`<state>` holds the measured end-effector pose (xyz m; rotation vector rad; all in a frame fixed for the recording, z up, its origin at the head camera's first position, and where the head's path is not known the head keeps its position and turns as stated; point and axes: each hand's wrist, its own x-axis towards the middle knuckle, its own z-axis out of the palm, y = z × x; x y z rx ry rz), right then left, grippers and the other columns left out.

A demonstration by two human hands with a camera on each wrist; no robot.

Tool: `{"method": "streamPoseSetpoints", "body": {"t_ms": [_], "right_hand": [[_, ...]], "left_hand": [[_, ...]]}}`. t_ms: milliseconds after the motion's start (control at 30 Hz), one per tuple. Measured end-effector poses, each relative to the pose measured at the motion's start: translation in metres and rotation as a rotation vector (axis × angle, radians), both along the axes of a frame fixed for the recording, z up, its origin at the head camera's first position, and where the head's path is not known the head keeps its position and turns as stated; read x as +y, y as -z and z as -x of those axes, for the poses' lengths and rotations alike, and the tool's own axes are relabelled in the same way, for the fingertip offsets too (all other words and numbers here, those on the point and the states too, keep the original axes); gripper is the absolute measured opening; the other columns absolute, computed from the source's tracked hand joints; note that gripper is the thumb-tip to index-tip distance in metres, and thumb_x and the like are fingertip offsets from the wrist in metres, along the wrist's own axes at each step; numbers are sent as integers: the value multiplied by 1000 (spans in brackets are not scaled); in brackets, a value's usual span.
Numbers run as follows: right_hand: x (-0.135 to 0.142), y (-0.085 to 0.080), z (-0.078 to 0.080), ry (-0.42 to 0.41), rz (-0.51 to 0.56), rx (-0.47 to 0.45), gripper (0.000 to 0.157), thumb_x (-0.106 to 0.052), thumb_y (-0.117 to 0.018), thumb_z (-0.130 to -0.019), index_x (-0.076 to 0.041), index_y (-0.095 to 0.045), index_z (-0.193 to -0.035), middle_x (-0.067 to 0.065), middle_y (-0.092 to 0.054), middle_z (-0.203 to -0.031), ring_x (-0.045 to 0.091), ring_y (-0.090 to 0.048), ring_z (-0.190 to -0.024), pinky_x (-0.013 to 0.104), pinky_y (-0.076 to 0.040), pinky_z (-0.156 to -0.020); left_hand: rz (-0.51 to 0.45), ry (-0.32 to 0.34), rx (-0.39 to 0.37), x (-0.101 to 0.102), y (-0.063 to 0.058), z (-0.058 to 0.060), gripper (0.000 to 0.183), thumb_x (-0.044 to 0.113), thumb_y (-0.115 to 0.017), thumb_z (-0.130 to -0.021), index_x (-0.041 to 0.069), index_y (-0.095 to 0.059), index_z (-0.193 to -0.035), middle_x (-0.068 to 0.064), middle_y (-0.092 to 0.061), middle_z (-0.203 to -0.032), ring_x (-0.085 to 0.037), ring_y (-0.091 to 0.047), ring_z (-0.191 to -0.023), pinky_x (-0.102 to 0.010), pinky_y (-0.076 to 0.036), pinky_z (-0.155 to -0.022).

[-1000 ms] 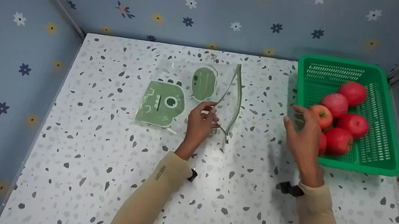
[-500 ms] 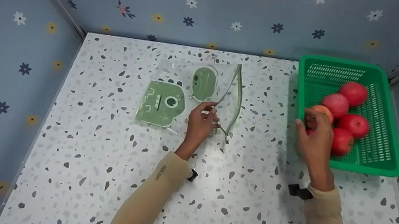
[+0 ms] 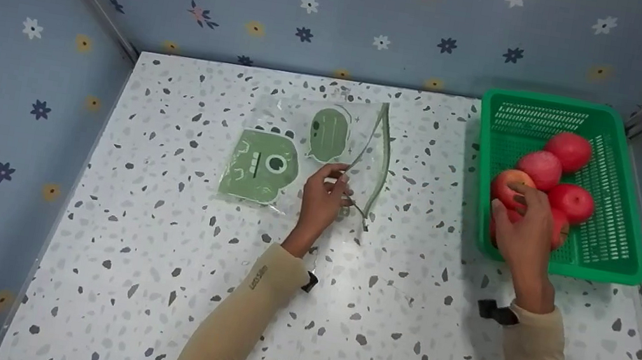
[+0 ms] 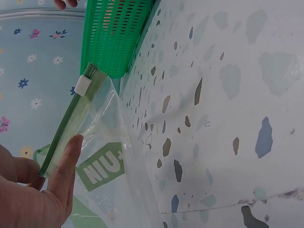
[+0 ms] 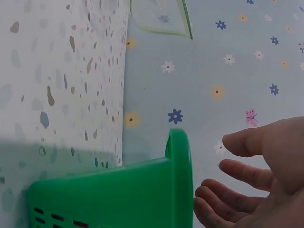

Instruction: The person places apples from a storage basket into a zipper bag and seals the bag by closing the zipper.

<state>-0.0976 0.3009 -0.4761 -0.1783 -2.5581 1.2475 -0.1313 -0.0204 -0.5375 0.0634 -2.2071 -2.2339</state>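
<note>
A clear zip bag (image 3: pixel 328 136) with green cartoon prints lies on the table, its green-edged mouth parted on the right side. My left hand (image 3: pixel 321 196) pinches the near edge of that mouth between thumb and fingers; a white slider (image 4: pixel 82 85) shows on the zip strip in the left wrist view. Over the near left part of the green basket (image 3: pixel 634 255) hovers my right hand (image 3: pixel 526 228), fingers spread and slightly bent, holding nothing. Below and around it are several red apples (image 3: pixel 571 203), a yellowish-red apple (image 3: pixel 507 182) beside the fingertips. Whether they touch is unclear.
The basket stands at the back right corner of the speckled table (image 3: pixel 385 345), near the right wall. Flowered walls (image 3: pixel 347 17) close off the back and both sides. In the right wrist view the basket rim (image 5: pixel 179 180) stands up beside the fingers.
My right hand has moved rightward, from the basket's left rim to above the apples inside. The left hand and the bag have stayed put.
</note>
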Motion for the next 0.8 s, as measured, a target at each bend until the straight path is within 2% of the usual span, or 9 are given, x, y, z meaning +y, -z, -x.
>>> {"method": "streamPoseSetpoints", "body": {"t_ms": [233,367,433,667,700,800], "right_hand": [[11,0,-3,6,-53,-72,39,-7,-67,-102,6,-62,-138,27,-57,-135,42,-57,-122,56,-47,-102],[17,3,-5,-9,-104,-68,38,-3,-67,-100,8,-62,-137,29,-58,-132,44,-55,-117,51,-42,-94],[20,5,-6,-21,-128,-60,38,-1,-68,-99,10,-62,-135,31,-58,-129,45,-54,-115,53,-39,-93],[27,6,-9,-65,-209,-90,40,3,-72,-95,15,-60,-131,36,-56,-129,52,-49,-124,64,-34,-104],[28,6,-10,-73,-225,-92,40,3,-72,-94,16,-59,-130,37,-56,-130,53,-48,-125,65,-33,-106],[30,6,-11,-91,-270,-109,41,5,-72,-92,18,-58,-129,38,-56,-130,55,-47,-127,68,-32,-109]], "left_hand": [[10,0,1,-1,3,0,26,1,-54,-109,-9,-62,-132,-30,-58,-115,-56,-66,-98,-31,-65,-71],[15,-6,-7,-1,3,0,27,1,-55,-109,-9,-62,-132,-22,-60,-112,-53,-68,-97,-31,-65,-71],[13,-4,-8,-1,2,0,27,1,-55,-109,-9,-62,-132,-23,-60,-112,-53,-67,-97,-31,-65,-71],[-1,7,-4,-1,3,-1,27,1,-54,-109,-9,-61,-133,-36,-56,-118,-56,-65,-99,-31,-65,-72],[-1,9,-3,-1,3,-1,27,1,-54,-109,-9,-61,-133,-37,-56,-119,-52,-67,-96,-31,-65,-72],[3,10,4,-1,3,-1,27,1,-54,-109,-9,-61,-133,-37,-56,-119,-52,-67,-95,-32,-65,-72]]}}
